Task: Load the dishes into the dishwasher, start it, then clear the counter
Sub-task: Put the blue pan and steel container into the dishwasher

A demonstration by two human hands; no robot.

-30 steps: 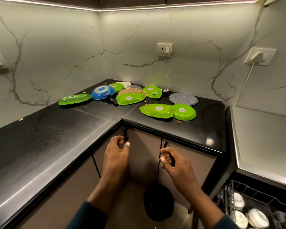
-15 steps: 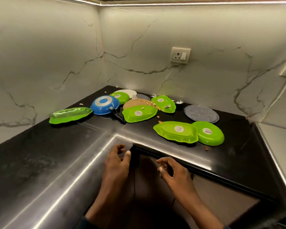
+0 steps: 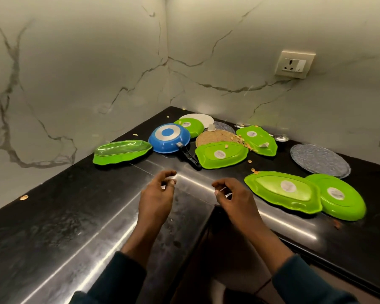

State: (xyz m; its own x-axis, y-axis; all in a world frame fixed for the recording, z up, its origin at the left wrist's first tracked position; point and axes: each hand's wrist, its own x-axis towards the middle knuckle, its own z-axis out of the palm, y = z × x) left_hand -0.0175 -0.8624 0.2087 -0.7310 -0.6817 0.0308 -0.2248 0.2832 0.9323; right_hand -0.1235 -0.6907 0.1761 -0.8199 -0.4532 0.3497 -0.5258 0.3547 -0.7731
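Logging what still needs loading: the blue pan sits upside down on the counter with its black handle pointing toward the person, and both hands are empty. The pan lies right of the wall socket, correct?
Not quite. In the head view the blue pan lies left of the wall socket, not right. The rest stands: upside down on the counter, handle toward the person, left hand and right hand empty.

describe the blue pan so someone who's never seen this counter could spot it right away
Look to the inner corner of the black stone counter where the two marble walls meet. Among the upside-down green plastic dishes there lies the round blue frying pan, also upside down. It is the only blue item, with a silver ring on its base and a black handle.
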